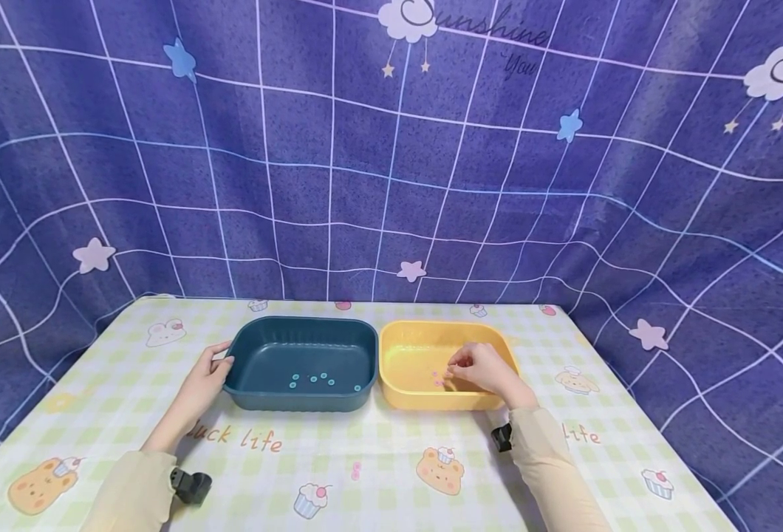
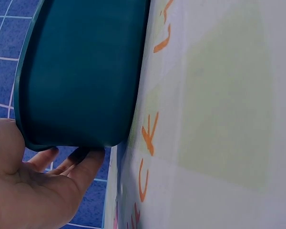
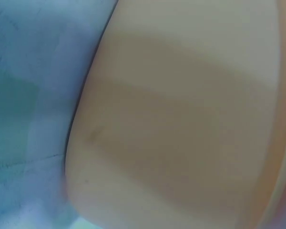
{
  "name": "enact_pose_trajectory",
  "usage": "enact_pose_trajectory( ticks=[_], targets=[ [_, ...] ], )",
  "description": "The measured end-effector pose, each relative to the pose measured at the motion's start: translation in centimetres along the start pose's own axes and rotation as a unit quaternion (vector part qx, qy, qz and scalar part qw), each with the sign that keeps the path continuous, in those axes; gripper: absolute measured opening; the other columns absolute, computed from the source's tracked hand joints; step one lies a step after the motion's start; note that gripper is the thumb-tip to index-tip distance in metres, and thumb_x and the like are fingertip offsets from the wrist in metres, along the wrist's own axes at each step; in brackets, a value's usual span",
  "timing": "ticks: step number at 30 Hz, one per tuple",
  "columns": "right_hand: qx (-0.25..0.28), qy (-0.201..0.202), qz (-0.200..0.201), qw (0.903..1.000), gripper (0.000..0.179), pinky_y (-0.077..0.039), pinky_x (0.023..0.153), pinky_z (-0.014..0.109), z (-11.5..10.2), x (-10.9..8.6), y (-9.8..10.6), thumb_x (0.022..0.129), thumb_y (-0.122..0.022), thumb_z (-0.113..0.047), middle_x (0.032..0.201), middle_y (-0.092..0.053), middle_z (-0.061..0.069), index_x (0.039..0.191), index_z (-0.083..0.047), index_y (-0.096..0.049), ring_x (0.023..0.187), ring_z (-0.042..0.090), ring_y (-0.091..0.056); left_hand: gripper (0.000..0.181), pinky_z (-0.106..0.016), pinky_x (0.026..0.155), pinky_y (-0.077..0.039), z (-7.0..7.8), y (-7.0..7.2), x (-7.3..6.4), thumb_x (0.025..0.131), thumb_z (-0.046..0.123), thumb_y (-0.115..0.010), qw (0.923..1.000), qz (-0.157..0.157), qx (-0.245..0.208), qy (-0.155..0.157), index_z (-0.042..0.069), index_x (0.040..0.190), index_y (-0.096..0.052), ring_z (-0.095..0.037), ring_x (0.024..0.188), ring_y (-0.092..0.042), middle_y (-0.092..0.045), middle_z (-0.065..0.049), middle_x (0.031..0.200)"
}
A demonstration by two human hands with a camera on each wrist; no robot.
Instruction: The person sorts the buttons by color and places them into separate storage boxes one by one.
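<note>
My left hand (image 1: 207, 377) holds the left end of a dark teal tub (image 1: 301, 401). In the left wrist view, its fingers (image 2: 88, 167) rest against the tub's outer end wall, with the thumb side up at the rim. Several small round teal pieces (image 1: 314, 379) lie on that tub's floor. My right hand (image 1: 487, 368) reaches over the near right rim of a yellow tub (image 1: 425, 400), thumb and forefinger pinched together at a small pink piece. Beside those fingertips, small round pink pieces (image 1: 438, 383) lie on the tub floor. The right wrist view shows only the tub's outer wall (image 3: 181, 124).
Both tubs stand side by side on a table with a checked, printed cloth (image 1: 245, 484). A couple of small pink pieces (image 1: 356, 467) lie on the cloth in front of them. A blue curtain (image 1: 338, 185) with grid lines hangs behind the table and along its sides.
</note>
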State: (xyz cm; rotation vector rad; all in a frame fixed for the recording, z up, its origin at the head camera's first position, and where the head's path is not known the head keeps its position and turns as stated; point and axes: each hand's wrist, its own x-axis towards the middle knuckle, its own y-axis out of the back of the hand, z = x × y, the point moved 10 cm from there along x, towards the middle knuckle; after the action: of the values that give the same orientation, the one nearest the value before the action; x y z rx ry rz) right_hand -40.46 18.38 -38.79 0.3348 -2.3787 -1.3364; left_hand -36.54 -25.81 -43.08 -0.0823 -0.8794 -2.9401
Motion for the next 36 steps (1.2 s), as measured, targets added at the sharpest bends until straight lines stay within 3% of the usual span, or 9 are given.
enact_pose_trajectory(
  ticks=[9, 19, 28, 31, 36],
  targets=[
    [0.002, 0.02, 0.007, 0.9998, 0.007, -0.044, 0.062, 0.02, -0.9, -0.1, 0.3, 0.081, -0.071, -0.014, 0.075, -0.066, -0.002, 0.084, -0.008, -0.073, 0.065, 0.004, -0.051, 0.053, -0.019, 0.073, -0.041, -0.1, -0.1, -0.1, 0.103, 0.029, -0.027, 1.0, -0.001, 0.005, 0.004, -0.001, 0.146, -0.02, -0.031, 0.109, -0.049, -0.047, -0.032, 0.132],
    [0.012, 0.053, 0.016, 0.9984, 0.008, -0.044, 0.06, 0.019, -3.0, -0.3, 0.9, 0.081, -0.07, -0.013, 0.074, -0.064, -0.004, 0.086, -0.007, -0.074, 0.066, 0.004, -0.051, 0.055, -0.045, 0.095, -0.04, 0.3, -0.3, -0.4, 0.103, 0.031, -0.026, 0.9998, -0.012, -0.016, 0.004, 0.0, 0.148, -0.017, -0.043, 0.125, -0.042, -0.042, -0.034, 0.135],
    [0.028, 0.077, 0.011, 0.9966, 0.008, -0.045, 0.058, 0.018, -5.3, -0.3, 0.9, 0.082, -0.07, -0.012, 0.075, -0.064, -0.003, 0.086, -0.007, -0.073, 0.066, 0.004, -0.053, 0.054, -0.02, 0.076, -0.041, 0.1, 0.0, -0.2, 0.103, 0.031, -0.026, 1.0, -0.006, -0.003, -0.001, 0.0, 0.147, -0.019, -0.036, 0.116, -0.048, -0.046, -0.033, 0.131],
    [0.026, 0.086, 0.013, 0.9959, 0.007, -0.045, 0.058, 0.018, -5.9, -0.3, 0.9, 0.082, -0.07, -0.013, 0.075, -0.064, -0.003, 0.086, -0.008, -0.073, 0.066, 0.003, -0.053, 0.055, -0.021, 0.077, -0.041, 0.1, 0.0, -0.1, 0.103, 0.031, -0.026, 1.0, -0.006, -0.006, 0.001, 0.0, 0.147, -0.018, -0.037, 0.117, -0.048, -0.046, -0.033, 0.132],
    [0.021, 0.099, 0.016, 0.9947, 0.007, -0.045, 0.058, 0.017, -7.2, -0.5, 0.8, 0.083, -0.07, -0.015, 0.076, -0.065, -0.004, 0.086, -0.009, -0.074, 0.065, 0.002, -0.053, 0.055, -0.036, 0.088, -0.042, 0.1, -0.2, -0.2, 0.103, 0.031, -0.026, 0.9999, -0.009, -0.014, 0.003, 0.0, 0.148, -0.017, -0.041, 0.123, -0.044, -0.043, -0.034, 0.134]
  ],
)
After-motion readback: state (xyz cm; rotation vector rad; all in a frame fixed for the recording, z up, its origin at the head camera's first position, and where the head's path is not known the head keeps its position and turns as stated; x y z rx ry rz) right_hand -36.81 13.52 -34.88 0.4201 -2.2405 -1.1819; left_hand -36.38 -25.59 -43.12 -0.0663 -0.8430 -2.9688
